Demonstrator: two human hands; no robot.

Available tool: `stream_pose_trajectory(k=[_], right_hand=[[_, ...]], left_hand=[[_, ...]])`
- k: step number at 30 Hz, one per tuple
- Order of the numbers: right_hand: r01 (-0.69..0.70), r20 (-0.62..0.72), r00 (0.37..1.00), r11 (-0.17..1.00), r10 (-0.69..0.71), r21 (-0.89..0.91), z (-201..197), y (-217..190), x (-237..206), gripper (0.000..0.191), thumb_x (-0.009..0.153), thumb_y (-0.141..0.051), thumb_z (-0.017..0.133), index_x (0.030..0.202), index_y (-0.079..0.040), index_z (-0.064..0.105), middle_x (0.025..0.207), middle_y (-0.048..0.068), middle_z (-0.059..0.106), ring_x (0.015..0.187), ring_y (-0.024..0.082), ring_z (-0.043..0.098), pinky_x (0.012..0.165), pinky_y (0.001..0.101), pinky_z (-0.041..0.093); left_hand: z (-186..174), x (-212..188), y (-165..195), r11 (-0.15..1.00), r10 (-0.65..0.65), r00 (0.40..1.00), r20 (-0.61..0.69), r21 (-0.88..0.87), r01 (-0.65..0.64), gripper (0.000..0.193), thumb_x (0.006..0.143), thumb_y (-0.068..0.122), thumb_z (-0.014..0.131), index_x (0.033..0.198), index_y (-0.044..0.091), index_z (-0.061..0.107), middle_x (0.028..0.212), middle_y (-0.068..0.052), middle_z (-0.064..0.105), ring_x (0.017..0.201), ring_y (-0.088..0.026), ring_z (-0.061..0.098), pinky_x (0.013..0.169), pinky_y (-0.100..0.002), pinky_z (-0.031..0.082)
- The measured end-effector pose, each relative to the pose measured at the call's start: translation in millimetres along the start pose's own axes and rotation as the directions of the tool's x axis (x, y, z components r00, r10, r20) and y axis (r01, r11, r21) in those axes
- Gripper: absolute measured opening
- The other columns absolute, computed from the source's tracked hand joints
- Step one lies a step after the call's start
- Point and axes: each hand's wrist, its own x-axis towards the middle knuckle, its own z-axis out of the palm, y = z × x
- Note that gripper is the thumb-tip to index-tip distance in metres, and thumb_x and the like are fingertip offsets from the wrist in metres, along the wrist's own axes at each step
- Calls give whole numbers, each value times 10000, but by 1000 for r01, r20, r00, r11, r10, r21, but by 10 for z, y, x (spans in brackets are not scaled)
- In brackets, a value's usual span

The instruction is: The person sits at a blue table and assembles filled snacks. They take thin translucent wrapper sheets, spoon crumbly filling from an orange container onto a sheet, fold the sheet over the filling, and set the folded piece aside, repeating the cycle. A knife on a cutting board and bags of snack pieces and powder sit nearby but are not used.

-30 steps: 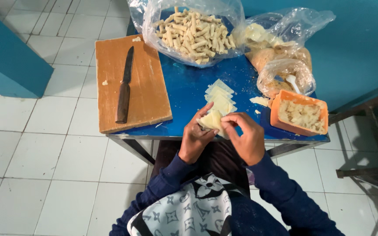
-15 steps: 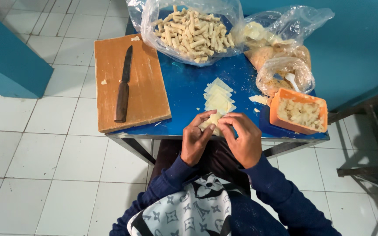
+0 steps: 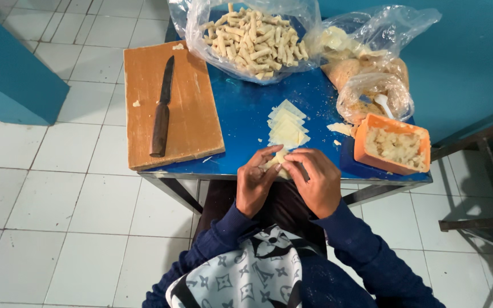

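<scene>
At the near edge of the blue desk [image 3: 246, 114], the left hand [image 3: 256, 182] and the right hand [image 3: 316, 181] meet with fingertips pinched together around a small pale dough wrapper [image 3: 279, 158], which sits between the two thumbs just over the desk's front rim; both hands are curled narrow on it, and how it is folded cannot be made out. Just beyond the hands lies a fanned stack of square pale wrappers [image 3: 286, 124], flat on the desk and close to the fingertips. To the right of the right hand stands an orange plastic tub [image 3: 392, 145] filled with pale chopped filling, near the desk's right corner. Behind the tub are two crumpled clear bags [image 3: 372, 85], one with a white spoon [image 3: 382, 102] resting in it. At the far side a larger clear bag [image 3: 252, 40] lies open, heaped with finished rolled pieces. On the left, a wooden cutting board [image 3: 192, 108] overhangs the desk's left edge, with a dark-handled knife [image 3: 162, 108] lying lengthwise on it, well apart from both hands. Dark blue sleeves cover the forearms, and a patterned cloth [image 3: 246, 274] lies across the lap.
</scene>
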Motion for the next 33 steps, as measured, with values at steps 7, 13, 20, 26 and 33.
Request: stream_pose_trajectory(k=[7,13,20,26,33], right_hand=[[-203,49,979,969,198,140,54,169,-79,73,993,-77,691,1027,-13,689,972,101,726,873,238,734,731,317,553],[-598,331,799,606,502,524,200,598,-308,178,1073,-157,642,1045,10,697,866,-9,623,810,51,550,699,238,445],[-568,526,723,-47,448,821,269,881,-412,114,1114,-106,569,1117,0,611,1033,50,698,920,108,677,807,273,543],[-575,642,600,-301,476,761,202,836,-298,297,1078,-156,479,1303,0,592,1213,100,694,1098,175,691,951,333,564],[-593,726,532,-422,435,686,147,712,-255,434,981,-104,494,1392,29,539,1357,160,634,1250,194,640,1037,323,522]], left_hand=[[8,8,53,986,-136,991,5,-94,136,386,968,11,658,1351,4,618,1012,-41,675,873,-34,576,747,-198,477],[24,-1,102,975,-115,993,-13,-194,110,300,971,6,614,1254,55,530,900,5,610,787,-27,530,672,-200,432],[25,6,70,994,45,999,-8,98,-44,139,989,-54,544,992,14,666,957,-33,590,826,-108,502,720,-240,401],[23,25,122,1000,16,997,-78,26,-14,149,1000,-29,545,1020,12,687,966,-50,588,865,-130,531,760,-256,428],[1,25,35,995,-56,988,-147,74,67,150,1018,-1,573,1115,-2,687,1009,-62,668,824,-95,550,727,-237,452]])
